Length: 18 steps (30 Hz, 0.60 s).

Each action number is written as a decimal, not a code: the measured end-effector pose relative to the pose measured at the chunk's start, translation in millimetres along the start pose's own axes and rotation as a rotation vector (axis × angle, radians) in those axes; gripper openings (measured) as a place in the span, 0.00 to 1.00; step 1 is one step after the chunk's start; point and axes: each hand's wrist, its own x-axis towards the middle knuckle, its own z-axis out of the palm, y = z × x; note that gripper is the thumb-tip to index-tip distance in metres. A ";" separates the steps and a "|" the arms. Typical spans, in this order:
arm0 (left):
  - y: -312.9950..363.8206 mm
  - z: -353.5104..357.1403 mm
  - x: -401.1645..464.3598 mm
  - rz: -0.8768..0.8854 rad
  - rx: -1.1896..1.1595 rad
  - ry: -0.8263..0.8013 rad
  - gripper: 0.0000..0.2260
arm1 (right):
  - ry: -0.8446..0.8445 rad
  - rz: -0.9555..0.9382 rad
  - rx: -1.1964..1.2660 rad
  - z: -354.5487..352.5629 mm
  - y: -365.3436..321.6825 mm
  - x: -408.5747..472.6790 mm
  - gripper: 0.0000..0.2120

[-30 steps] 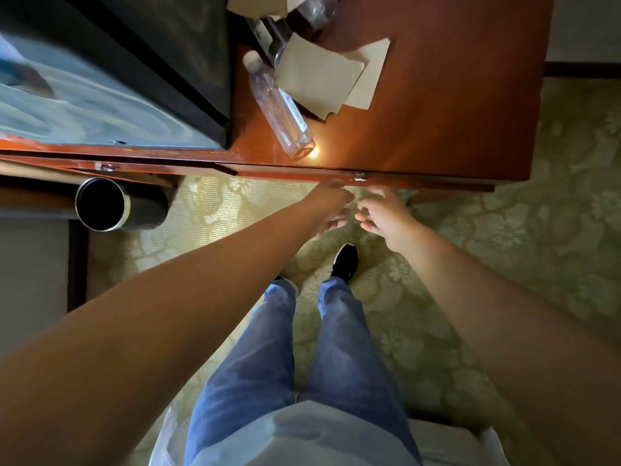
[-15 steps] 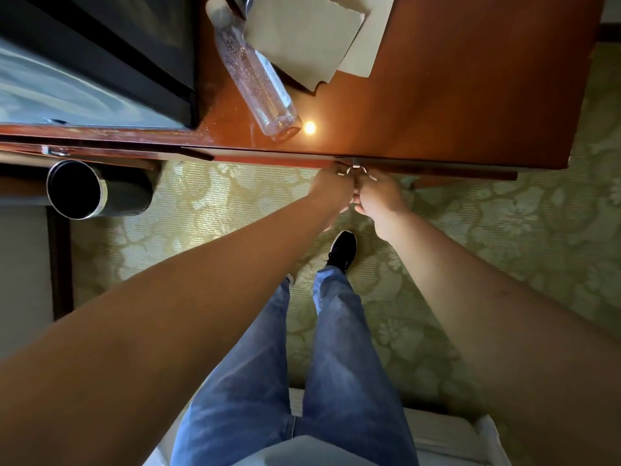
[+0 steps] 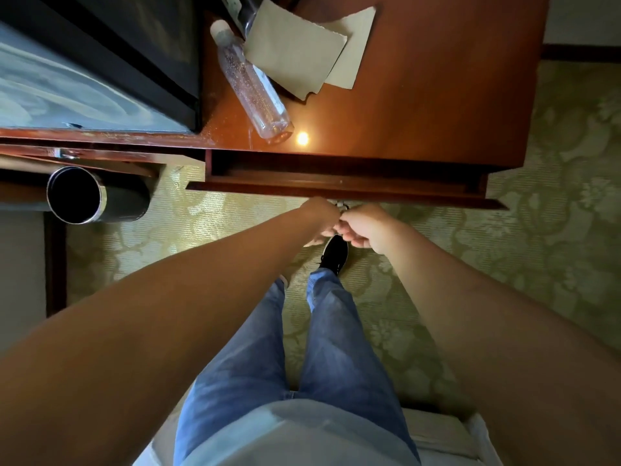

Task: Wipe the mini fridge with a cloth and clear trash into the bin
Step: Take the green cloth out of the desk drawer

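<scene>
The black mini fridge (image 3: 100, 62) stands on the left of a wooden desk (image 3: 437, 95). Beside it lie a clear empty plastic bottle (image 3: 252, 85) and two beige paper pieces (image 3: 295, 55). A dark round bin (image 3: 84, 196) stands on the carpet under the desk's left end. The desk drawer (image 3: 336, 185) is pulled partly out. My left hand (image 3: 321, 215) and my right hand (image 3: 366, 227) meet at its small metal handle (image 3: 342, 206), both closed on it. No cloth is in view.
Green patterned carpet (image 3: 537, 264) covers the floor. My legs in blue jeans and a black shoe (image 3: 334, 253) stand just below the drawer. A second bottle (image 3: 242, 8) lies at the desk's far edge. A white surface (image 3: 437, 435) is behind my legs.
Both hands reached the drawer handle, closed on it, and drew the drawer out from the desk front. The drawer was flush before.
</scene>
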 end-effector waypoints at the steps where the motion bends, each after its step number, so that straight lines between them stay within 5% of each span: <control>1: -5.4 -0.3 -8.4 -0.059 0.071 -0.078 0.08 | -0.050 0.038 -0.083 -1.6 7.0 -7.2 0.07; 4: -17.9 -6.5 -28.8 -0.150 0.247 -0.206 0.14 | -0.212 0.067 -0.361 -11.1 21.9 -25.0 0.06; 7: -19.1 -15.0 -38.0 -0.134 0.250 -0.208 0.16 | -0.266 0.032 -0.362 -18.8 20.7 -36.3 0.08; 13: -20.4 -26.4 -30.5 0.047 0.102 0.042 0.09 | 0.035 -0.195 -0.192 -27.1 8.2 -35.4 0.12; 18: -33.1 -33.1 -15.3 0.061 0.061 0.144 0.10 | 0.029 -0.166 -0.212 -24.5 10.7 -22.9 0.09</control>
